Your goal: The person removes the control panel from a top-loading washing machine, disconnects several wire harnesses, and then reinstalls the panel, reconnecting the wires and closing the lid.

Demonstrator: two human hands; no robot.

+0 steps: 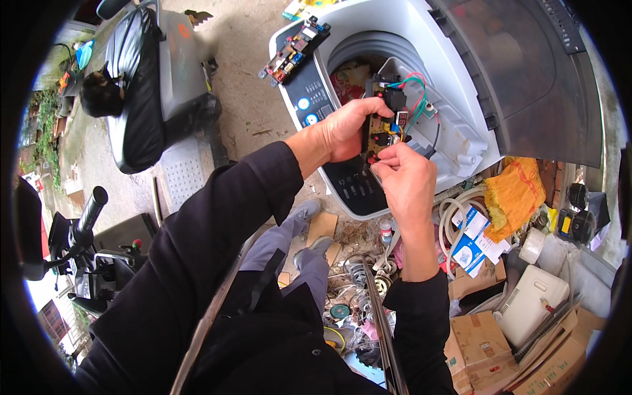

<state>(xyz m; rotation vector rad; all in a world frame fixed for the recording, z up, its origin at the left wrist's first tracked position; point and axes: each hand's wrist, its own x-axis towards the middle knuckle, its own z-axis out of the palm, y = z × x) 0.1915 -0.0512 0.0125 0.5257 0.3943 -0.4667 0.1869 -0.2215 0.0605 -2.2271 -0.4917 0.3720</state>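
Note:
My left hand (pixel 349 128) is closed around a circuit board (pixel 394 99), with the thumb lying over its top side. The board carries black parts, a small display and yellow bits, and it is held above the open top of a washing machine (pixel 454 72). Red and green wires (pixel 419 99) run from the board's far end. At the near end, my right hand (pixel 405 181) pinches something small, with a red and dark bit showing by the fingertips. A second circuit board (pixel 294 52), full of coloured connectors, rests on the machine's far left corner.
The machine's dark lid (pixel 520 72) stands raised on the right. An orange bag (pixel 517 197), a grey hose and cardboard boxes (pixel 480 349) lie to the right. Scrap parts cover the ground near my feet. A scooter seat (pixel 135 99) with a black cat (pixel 102 93) is at the left.

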